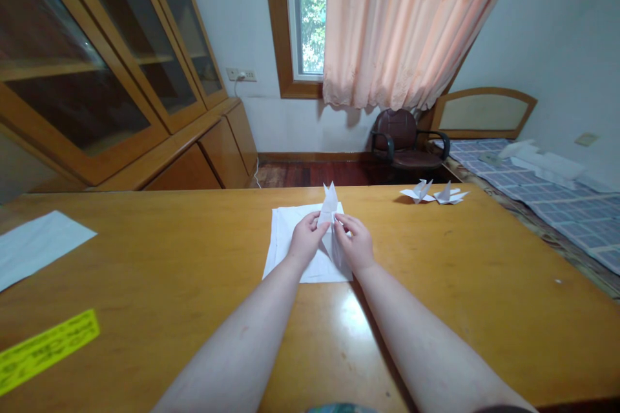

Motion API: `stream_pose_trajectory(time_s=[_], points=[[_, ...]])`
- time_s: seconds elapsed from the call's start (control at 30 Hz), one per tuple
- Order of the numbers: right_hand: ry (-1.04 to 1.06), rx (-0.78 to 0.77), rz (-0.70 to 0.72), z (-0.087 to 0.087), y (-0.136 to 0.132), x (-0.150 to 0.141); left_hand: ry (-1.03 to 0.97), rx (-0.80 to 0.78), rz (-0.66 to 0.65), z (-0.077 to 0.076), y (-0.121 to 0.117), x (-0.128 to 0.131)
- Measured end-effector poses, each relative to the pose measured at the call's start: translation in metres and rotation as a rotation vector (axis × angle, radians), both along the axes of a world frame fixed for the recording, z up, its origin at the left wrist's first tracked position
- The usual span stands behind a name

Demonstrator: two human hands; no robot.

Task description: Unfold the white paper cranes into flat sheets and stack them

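Observation:
Between my two hands is a folded piece of white paper, its two pointed tips upward and a narrow end downward. My left hand pinches its left side, thumb toward me. On the right side, my right hand grips the paper with thumb and fingertips close together. Beneath both hands, a stack of white paper sheets lies on the wooden table. Two folded white paper cranes stand side by side near the table's far right edge.
Another white sheet lies at the table's left. A yellow label with dark writing is at the near left. Beyond the table are a brown armchair, a glass-door cabinet, a peach curtain and a bed.

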State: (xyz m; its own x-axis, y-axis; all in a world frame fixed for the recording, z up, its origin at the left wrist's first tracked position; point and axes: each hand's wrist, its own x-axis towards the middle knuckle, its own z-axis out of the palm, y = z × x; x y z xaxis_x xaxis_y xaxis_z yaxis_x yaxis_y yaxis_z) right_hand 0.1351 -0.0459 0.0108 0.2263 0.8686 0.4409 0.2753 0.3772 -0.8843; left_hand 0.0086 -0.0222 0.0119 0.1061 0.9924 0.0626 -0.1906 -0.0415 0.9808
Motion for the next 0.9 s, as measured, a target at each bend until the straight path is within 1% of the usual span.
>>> stream_pose_trajectory(time_s=[0.07, 0.13, 0.2, 0.27, 0.3, 0.37, 0.43, 0.5, 0.6, 0.7, 0.77, 0.8, 0.83, 0.9], points=[[0.107, -0.051, -0.011, -0.001, 0.002, 0.000, 0.002, 0.020, 0.029, -0.001, 0.001, -0.001], [0.258, -0.125, -0.004, -0.003, 0.006, 0.000, -0.010, 0.054, 0.051, -0.003, 0.002, -0.003], [0.399, -0.211, 0.061, -0.007, 0.010, -0.001, -0.041, 0.064, 0.050, -0.006, 0.002, -0.004], [0.461, -0.297, 0.161, -0.009, 0.012, -0.002, -0.070, 0.049, 0.029, -0.008, 0.001, -0.005], [0.465, -0.328, 0.201, -0.011, 0.013, -0.003, -0.081, 0.039, 0.015, -0.009, 0.001, -0.005], [0.454, -0.352, 0.231, -0.012, 0.013, -0.004, -0.087, 0.022, -0.002, -0.009, 0.001, -0.005], [0.457, -0.339, 0.210, -0.011, 0.012, -0.003, -0.082, 0.016, 0.022, -0.009, 0.002, -0.004], [0.465, -0.328, 0.178, -0.010, 0.011, -0.003, -0.075, 0.027, 0.087, -0.010, 0.005, -0.004], [0.435, -0.311, 0.158, -0.007, 0.009, -0.002, -0.028, 0.095, 0.189, -0.013, 0.009, -0.005], [0.381, -0.260, 0.186, -0.006, 0.008, -0.004, 0.133, 0.195, 0.218, -0.016, 0.012, -0.006], [0.363, -0.216, 0.197, -0.006, 0.009, -0.005, 0.219, 0.246, 0.201, -0.016, 0.010, -0.007], [0.345, -0.198, 0.185, -0.007, 0.009, -0.005, 0.224, 0.258, 0.176, -0.015, 0.009, -0.007], [0.309, -0.178, 0.162, -0.007, 0.009, -0.005, 0.196, 0.259, 0.136, -0.013, 0.007, -0.006], [0.176, -0.124, 0.104, -0.008, 0.008, -0.005, 0.082, 0.233, 0.016, -0.010, 0.003, -0.005]])
